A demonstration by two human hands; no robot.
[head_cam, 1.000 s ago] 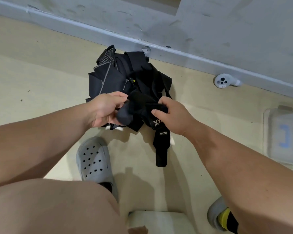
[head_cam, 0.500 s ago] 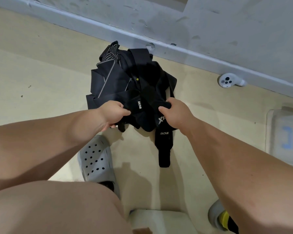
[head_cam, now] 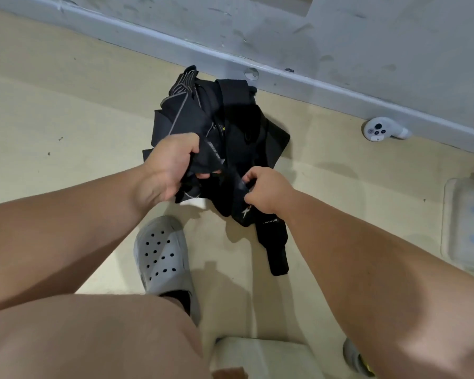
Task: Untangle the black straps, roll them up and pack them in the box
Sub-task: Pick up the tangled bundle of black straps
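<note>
A tangled heap of black straps [head_cam: 230, 127] lies on the beige floor close to the grey wall. My left hand [head_cam: 170, 165] grips a bunch of straps at the heap's near left side, fingers curled round the fabric. My right hand [head_cam: 263, 191] pinches another black strap with white lettering; its loose end [head_cam: 277, 250] hangs down to the floor. A clear plastic box with a blue latch [head_cam: 468, 222] stands at the right edge, blurred and partly cut off.
A white handheld controller [head_cam: 378, 129] lies by the skirting board on the right. My grey clog [head_cam: 162, 255] is planted just below the straps, my knee fills the lower left. A pale stool edge [head_cam: 260, 356] shows at the bottom.
My hands have drawn apart: the left has lifted its bunch up and left, the right has shifted down and right along the lettered strap. The view has tilted a little.
</note>
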